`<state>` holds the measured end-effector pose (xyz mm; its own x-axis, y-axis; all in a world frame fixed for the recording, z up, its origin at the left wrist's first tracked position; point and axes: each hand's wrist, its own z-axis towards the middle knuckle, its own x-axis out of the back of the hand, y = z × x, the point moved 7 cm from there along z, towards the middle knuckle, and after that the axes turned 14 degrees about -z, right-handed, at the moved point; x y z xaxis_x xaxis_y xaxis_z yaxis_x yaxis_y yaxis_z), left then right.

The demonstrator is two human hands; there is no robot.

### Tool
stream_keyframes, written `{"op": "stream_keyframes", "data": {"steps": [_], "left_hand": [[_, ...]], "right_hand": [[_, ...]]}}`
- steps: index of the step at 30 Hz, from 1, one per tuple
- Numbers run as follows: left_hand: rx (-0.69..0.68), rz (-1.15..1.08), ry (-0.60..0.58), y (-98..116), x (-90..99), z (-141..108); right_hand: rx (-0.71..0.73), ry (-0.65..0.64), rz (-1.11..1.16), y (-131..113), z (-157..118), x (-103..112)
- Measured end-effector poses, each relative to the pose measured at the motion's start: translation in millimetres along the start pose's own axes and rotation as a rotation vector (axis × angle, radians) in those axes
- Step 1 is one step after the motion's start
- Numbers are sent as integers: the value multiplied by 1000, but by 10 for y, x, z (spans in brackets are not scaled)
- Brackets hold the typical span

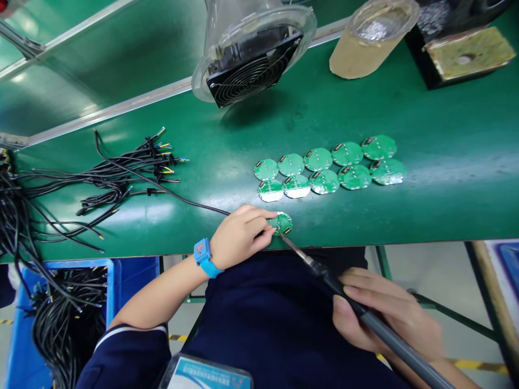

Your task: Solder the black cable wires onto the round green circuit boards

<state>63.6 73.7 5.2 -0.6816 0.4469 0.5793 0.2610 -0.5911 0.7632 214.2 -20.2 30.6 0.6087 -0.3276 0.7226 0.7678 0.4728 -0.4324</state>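
Observation:
My left hand (pixel 245 233) is closed at the front edge of the green bench, its fingertips at the left side of a small round green circuit board (pixel 285 222). A black cable (pixel 198 204) runs from the left into that hand, and its end is hidden under the fingers. In my right hand (pixel 385 310) is a soldering iron (pixel 338 283), gripped like a pen by its dark handle. The iron's metal tip meets the lower edge of the board, close to my left fingertips; whether it touches a wire there I cannot make out.
Two rows of round circuit boards (pixel 318 160) lie beyond my hands. Black cables (pixel 121 167) with bared coloured ends spread at left, above a blue bin (pixel 109 292) of more cables. A fan hood (pixel 251 59), a tan cup (pixel 365 46) and a sponge (pixel 470 54) stand behind.

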Motion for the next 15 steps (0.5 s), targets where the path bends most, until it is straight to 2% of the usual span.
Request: {"op": "stream_keyframes", "data": {"steps": [6, 15], "left_hand": [[-7, 20, 2, 12, -3, -2], [-10, 31, 1, 14, -8, -2]], "right_hand": [[-34, 10, -1, 17, 24, 63], [35, -58, 8, -56, 76, -55]]}}
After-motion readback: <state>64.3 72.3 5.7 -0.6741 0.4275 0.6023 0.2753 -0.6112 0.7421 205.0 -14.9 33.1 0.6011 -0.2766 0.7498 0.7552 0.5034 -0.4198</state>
